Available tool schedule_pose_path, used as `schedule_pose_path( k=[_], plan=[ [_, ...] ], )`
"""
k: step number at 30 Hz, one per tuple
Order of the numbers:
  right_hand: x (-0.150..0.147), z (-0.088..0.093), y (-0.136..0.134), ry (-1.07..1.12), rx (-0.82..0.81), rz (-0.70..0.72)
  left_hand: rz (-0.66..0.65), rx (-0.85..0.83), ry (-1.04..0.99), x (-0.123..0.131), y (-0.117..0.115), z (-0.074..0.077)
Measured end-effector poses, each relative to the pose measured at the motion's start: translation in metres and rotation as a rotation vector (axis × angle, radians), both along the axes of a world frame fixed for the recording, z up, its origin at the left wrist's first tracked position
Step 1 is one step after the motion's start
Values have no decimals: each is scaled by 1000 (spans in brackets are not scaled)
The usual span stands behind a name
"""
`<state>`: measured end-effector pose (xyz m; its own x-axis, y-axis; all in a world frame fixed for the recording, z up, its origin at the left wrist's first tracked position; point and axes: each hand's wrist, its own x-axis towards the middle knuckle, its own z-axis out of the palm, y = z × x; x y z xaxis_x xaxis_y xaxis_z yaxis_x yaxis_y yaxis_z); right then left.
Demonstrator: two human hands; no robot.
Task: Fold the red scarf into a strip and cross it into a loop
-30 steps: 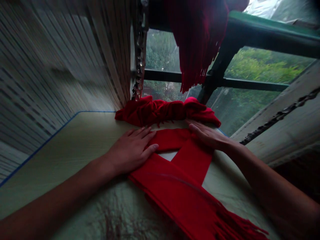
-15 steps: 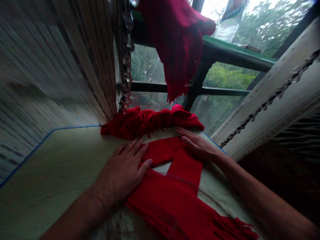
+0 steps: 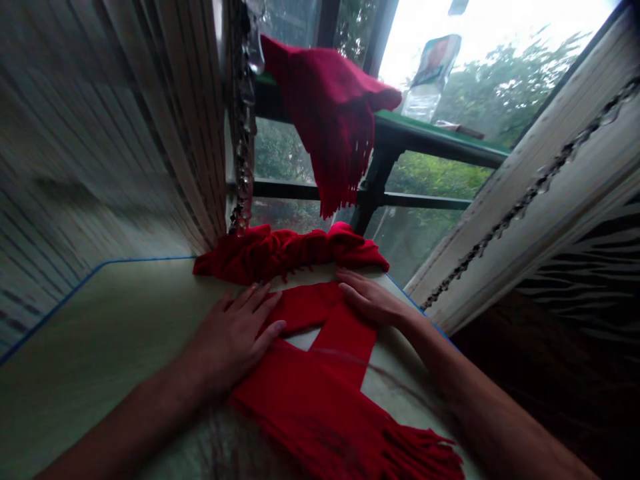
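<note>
A red scarf (image 3: 305,387) with fringed ends lies on the pale table (image 3: 125,333), folded into bands that cross and leave a small triangular gap. Flat on its left fold rests my left hand (image 3: 237,333), fingers stretched forward and thumb apart. My right hand (image 3: 367,297) lies flat over the upper right corner of the fold, its fingers pointing toward the window. Just beyond both hands, a second red cloth (image 3: 295,250) is bunched along the far edge of the table. Neither hand grasps anything.
Another red fringed scarf (image 3: 333,93) hangs over the green window ledge (image 3: 445,140). A clear bottle (image 3: 430,77) stands on that ledge. Pleated curtains (image 3: 165,120) with beaded trim border the left, and a pale curtain (image 3: 525,173) the right. Zebra-striped fabric (image 3: 595,267) shows at far right.
The camera view has tilted up and shifted, so the scene sits further left and more of the hanging scarf and bottle shows. Both hands keep their places on the folded scarf.
</note>
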<state>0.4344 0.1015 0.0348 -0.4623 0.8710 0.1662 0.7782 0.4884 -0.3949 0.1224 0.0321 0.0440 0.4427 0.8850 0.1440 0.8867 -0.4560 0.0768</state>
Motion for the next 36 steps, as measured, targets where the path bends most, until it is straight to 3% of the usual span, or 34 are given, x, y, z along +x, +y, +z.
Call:
schedule_pose_path(
  k=[6,11,17,22,27,32,36],
  plan=[
    [-5,-4,5,1,40,39,-339,-21,-175,36,-31,24],
    [-7,-3,9,0,57,61,-224,-70,-139,38,-29,30],
    [-9,-1,8,-14,67,78,-370,-148,-114,26,-20,32],
    [-11,0,6,-8,69,91,-377,-235,-178,30,-28,35],
    [-11,0,6,-8,61,87,-434,-269,-212,27,-28,28],
    [-11,-1,7,-12,64,93,-328,-123,-232,32,-27,34],
    [-10,-4,7,-27,95,91,-123,41,-193,15,-61,34]
  ],
)
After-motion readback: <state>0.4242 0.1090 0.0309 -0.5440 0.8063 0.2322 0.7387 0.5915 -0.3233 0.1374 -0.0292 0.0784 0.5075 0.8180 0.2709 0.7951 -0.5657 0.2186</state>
